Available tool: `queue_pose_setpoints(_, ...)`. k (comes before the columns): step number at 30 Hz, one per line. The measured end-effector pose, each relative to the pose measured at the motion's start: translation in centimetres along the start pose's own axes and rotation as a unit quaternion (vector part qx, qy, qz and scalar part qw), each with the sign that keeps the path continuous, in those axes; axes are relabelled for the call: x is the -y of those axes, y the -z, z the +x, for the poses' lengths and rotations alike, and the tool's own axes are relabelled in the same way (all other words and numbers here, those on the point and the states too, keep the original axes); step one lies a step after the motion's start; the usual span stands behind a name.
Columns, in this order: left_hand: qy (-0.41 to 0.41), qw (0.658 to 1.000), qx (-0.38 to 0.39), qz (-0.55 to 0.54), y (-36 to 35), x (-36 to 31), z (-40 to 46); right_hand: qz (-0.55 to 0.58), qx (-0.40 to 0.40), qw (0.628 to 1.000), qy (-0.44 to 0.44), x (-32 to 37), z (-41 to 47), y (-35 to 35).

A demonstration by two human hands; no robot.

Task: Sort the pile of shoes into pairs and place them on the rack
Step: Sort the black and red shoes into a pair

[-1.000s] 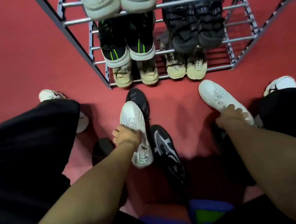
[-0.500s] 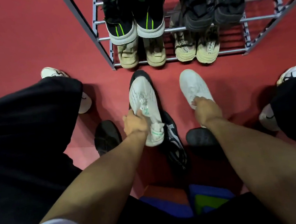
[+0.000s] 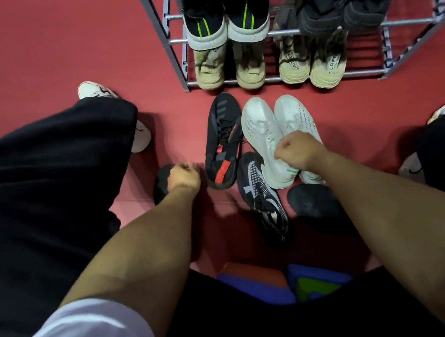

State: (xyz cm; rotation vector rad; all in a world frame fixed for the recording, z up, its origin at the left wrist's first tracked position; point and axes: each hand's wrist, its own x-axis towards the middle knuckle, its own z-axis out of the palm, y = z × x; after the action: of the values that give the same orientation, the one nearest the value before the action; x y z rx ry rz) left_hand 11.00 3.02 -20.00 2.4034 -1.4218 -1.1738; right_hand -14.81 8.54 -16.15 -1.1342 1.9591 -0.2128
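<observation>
Gripping both white knit shoes (image 3: 282, 135) at their collars, the right hand (image 3: 297, 151) is holding the matched pair together on the red floor (image 3: 30, 52), just in front of the rack (image 3: 232, 82). Its fingers are curling shut, apparently over the inner edges of the two openings, though the knuckles are hiding the exact contact. The left hand (image 3: 182, 175) is hovering farther from the rack, to the left of the pair, with its fingers curled closed; whether it is pinching the dark shoe (image 3: 161, 182) partly hidden beneath it I cannot tell.

The white pair is looking light and soft: a thin knit upper that should fold under pressure, over a thicker moulded sole. Pinching the two heel collars together in one hand seems the best hold, since the toes would sag and swing if lifted from the laces. The soles should sit steadily across the rack's bars.

Lying directly in front of the rack, touching the white pair's left side, is the black and red sneaker (image 3: 223, 140). The black and white sneaker (image 3: 263, 199) is lying farther from the rack, its toe tucked under the white heels, and another dark shoe (image 3: 313, 203) is resting beside it, under the right forearm. These three are looking unmatched so far. The rack's lower tiers are already carrying pairs, heels outward.
</observation>
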Motion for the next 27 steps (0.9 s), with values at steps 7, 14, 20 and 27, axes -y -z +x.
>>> queue_pose_setpoints(7, 0.047, 0.989, -0.008, 0.138, 1.1, 3.3, 0.3, -0.318, 0.298, 0.9, -0.027, 5.4, -2.8, -7.8)
queue_pose_setpoints(14, 0.167, 0.978, 0.016, 0.125, 1.0, 3.7, 0.6, -0.44, 0.246, 0.864, -0.015, 3.1, -3.0, -11.7)
queue_pose_setpoints(20, 0.215, 0.971, 0.088, 0.063, 2.7, 4.9, 1.5, -0.368, 0.247, 0.897, -0.014, 2.3, -2.7, -11.1)
queue_pose_setpoints(27, 0.041, 0.997, -0.055, 0.046, 1.8, -1.8, -2.3, 0.24, 0.223, 0.929, -0.175, 2.2, -2.0, -3.3)
